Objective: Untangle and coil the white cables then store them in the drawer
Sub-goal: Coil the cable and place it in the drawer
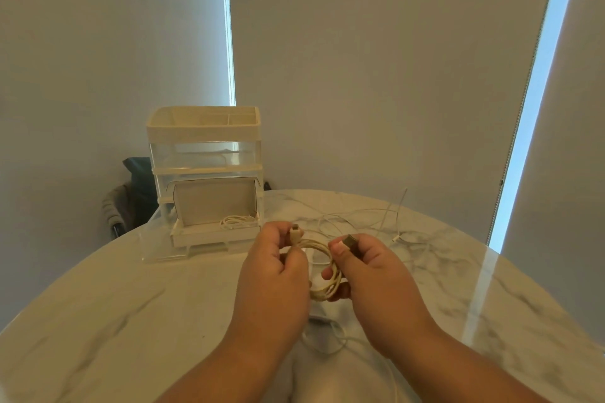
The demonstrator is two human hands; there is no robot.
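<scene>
While held, coil [322,271] loop-face twd cam

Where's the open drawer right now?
Head view, left of centre: the drawer juts from the organizer's base, just beyond the left hand, a coil inside.

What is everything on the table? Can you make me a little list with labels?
left hand: pinches the small plug end of a coiled cable
right hand: pinches its USB plug
drawer: pulled open, one coiled cable inside
loose cables: still spread on the marble table
organizer: clear, white tray on top
</scene>
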